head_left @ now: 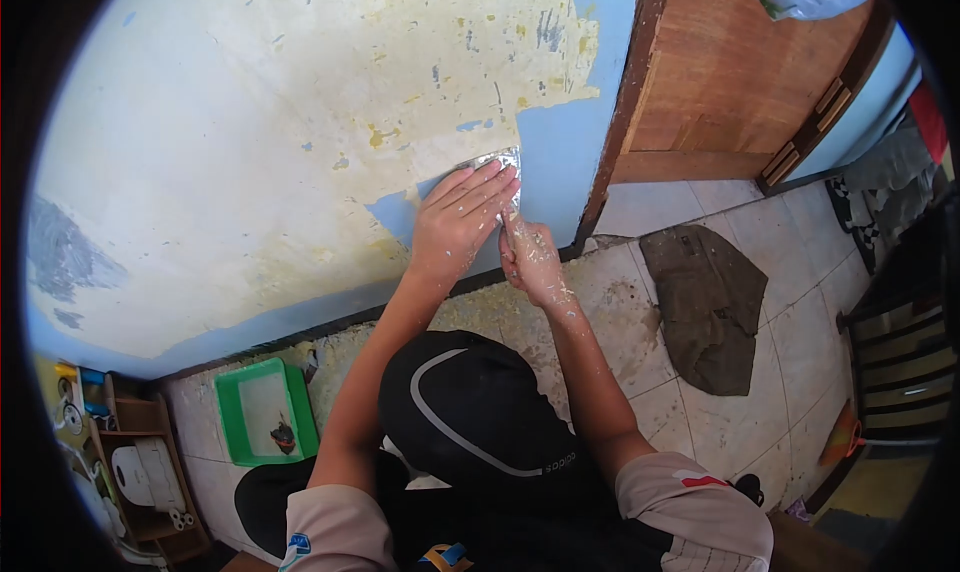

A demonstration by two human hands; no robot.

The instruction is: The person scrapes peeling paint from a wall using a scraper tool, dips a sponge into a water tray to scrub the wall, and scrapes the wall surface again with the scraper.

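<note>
A wide metal scraper (511, 160) lies against the painted wall (250, 122), its blade at the border between cream paint and a bare blue patch. My right hand (535, 262) is wrapped round the scraper's handle, flecked with paint chips. Stretched flat over the blade, the fingers of my left hand (460, 222) press it from above and hide much of it. Around the blade, the cream layer has ragged edges and small chipped spots.
A brown wooden door (735, 82) stands to the right of the wall. On the tiled floor lie a dark cloth (705, 307) and a green tray (231, 412) with a small object inside. At lower left is a shelf (140, 417); a dark slatted chair (905, 357) stands at right.
</note>
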